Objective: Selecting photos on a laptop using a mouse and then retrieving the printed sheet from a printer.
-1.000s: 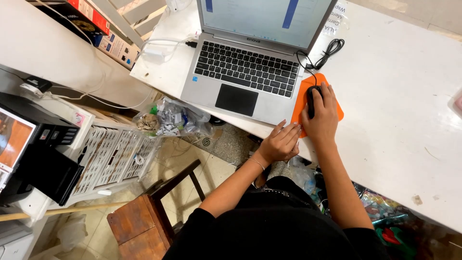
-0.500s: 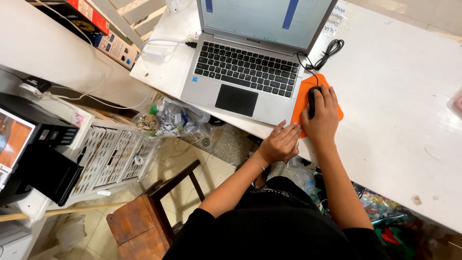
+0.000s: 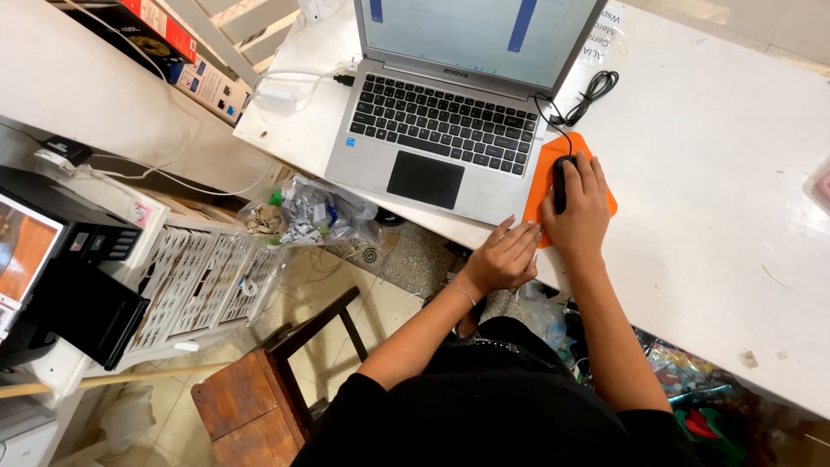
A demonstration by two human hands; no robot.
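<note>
My right hand (image 3: 581, 214) lies over a black wired mouse (image 3: 560, 180) on an orange mouse pad (image 3: 544, 173), fingers curled around it. My left hand (image 3: 506, 257) rests at the white table's (image 3: 709, 216) front edge, just below the laptop's right corner, fingers together and holding nothing. A silver laptop (image 3: 441, 130) with a black keyboard and a lit screen stands open to the left of the mouse. The mouse's black cable (image 3: 588, 91) coils behind the pad.
A clear bag of rubbish (image 3: 298, 216) hangs below the table's left end. A white lattice rack (image 3: 194, 277), a black printer (image 3: 60, 277), a wooden stool (image 3: 251, 398) and cardboard boxes (image 3: 186, 52) stand to the left. Bags lie under the table at right.
</note>
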